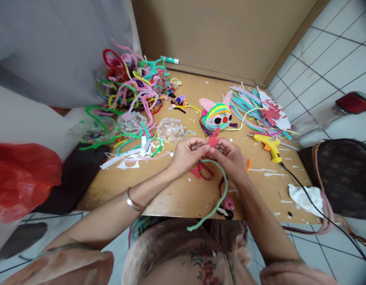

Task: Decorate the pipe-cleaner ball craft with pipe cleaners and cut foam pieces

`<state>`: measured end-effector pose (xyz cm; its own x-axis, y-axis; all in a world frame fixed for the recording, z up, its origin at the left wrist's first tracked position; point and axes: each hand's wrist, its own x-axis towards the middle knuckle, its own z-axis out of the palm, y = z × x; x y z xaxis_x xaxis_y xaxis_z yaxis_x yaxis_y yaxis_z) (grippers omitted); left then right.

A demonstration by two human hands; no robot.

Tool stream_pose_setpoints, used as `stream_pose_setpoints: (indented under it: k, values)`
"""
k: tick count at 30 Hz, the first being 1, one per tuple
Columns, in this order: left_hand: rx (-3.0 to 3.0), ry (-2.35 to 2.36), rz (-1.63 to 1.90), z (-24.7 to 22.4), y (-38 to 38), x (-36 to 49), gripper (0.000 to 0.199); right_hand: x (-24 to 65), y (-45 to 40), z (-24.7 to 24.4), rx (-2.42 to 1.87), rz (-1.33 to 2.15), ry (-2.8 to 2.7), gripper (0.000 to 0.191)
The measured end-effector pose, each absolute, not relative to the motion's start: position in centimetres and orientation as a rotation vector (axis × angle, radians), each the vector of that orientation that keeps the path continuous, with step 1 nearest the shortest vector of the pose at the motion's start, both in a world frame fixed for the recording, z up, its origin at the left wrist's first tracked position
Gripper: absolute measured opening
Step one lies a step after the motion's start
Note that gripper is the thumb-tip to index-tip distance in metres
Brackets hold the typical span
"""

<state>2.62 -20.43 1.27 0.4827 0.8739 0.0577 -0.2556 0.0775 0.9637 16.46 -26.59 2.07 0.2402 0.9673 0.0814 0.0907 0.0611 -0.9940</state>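
Note:
Close together above the table's middle, my left hand (190,153) and my right hand (231,157) both pinch a small red cut piece (213,141), its material unclear. A pale green pipe cleaner (224,186) starts at my fingertips and curves down past the table edge; which hand grips it is hidden. Just below my hands lie red-handled scissors (206,171) and another red scrap (196,172). Beyond them sits a round animal figure (220,117) wrapped in coloured pipe cleaners, with pink ears, black eyes and a red nose.
A tangle of pipe cleaners (135,83) fills the back left, near a clear plastic ball piece (171,130) and white paper strips (135,152). At right are a yellow glue gun (268,145) with its cord, straight pipe cleaners (248,103) and a brown bag (343,174).

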Motion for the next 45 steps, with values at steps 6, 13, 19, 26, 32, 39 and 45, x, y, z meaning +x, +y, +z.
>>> stream_pose_setpoints:
  k: [6, 13, 19, 26, 32, 39, 45]
  values:
    - [1.233, 0.652, 0.929, 1.2, -20.4, 2.6, 0.031, 16.4, -26.4, 2.1, -1.259, 0.971, -1.086, 0.041]
    - [1.21, 0.665, 0.949, 1.0, -20.5, 2.6, 0.03, 16.4, -26.4, 2.0, -1.279, 0.966, -1.043, 0.044]
    - [0.917, 0.722, 1.03, 0.9, -19.4, 2.5, 0.034, 16.4, -26.4, 2.1, -1.346, 0.889, -0.952, 0.046]
    - [0.624, 0.694, 0.979, 1.5, -19.2, 2.5, 0.032, 15.7, -26.3, 1.8, -1.327, 1.029, -0.945, 0.048]
    - [0.633, 0.687, 0.977, 1.4, -19.9, 2.7, 0.029, 14.9, -26.0, 1.8, -1.31, 1.046, -0.892, 0.051]
    - [0.691, 0.718, 0.94, 1.4, -20.7, 2.9, 0.029, 14.7, -26.0, 1.6, -1.314, 1.017, -0.947, 0.038]
    - [0.708, 0.73, 0.905, 1.0, -20.8, 2.9, 0.028, 15.1, -25.9, 1.7, -1.264, 1.163, -0.867, 0.037]
